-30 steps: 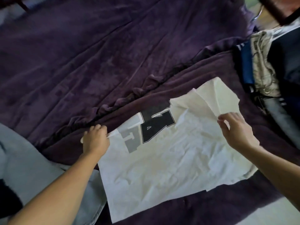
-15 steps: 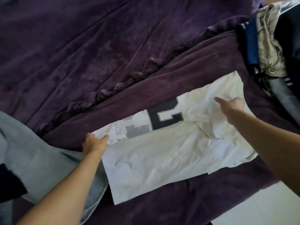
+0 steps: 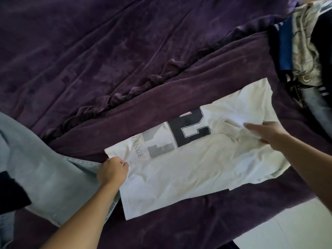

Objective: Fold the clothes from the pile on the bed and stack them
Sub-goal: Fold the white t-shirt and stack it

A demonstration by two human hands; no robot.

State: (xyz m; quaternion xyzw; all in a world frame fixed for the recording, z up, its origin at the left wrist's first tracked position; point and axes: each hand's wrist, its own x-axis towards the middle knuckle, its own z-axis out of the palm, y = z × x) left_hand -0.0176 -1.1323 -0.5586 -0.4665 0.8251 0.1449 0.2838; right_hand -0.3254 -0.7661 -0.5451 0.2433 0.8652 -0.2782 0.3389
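- The white T-shirt (image 3: 188, 168) lies spread on the bed (image 3: 107, 60), near the front edge, running from near left to far right.
- It is folded lengthwise, and part of its print shows along the far side: a large dark number, grey blocks and some grey lettering.
- My left hand (image 3: 112, 172) is at the shirt's left end with its fingers curled, pinching the cloth just below the far left corner.
- My right hand (image 3: 269, 134) lies on the shirt's right part with its fingers stretched out straight, pressing the wrinkled cloth flat and gripping nothing.
- The pile of clothes (image 3: 305, 51) sits at the far right of the bed, apart from the shirt: blue, cream and dark pieces bunched together.
- A pale blue denim garment (image 3: 45, 168) lies at the left, its edge under my left wrist and touching the shirt's left side.
- A dark purple blanket (image 3: 179, 42) covers the bed, with a gathered seam running across it beyond the shirt.
- A patch of light floor (image 3: 287, 227) shows at the near right.
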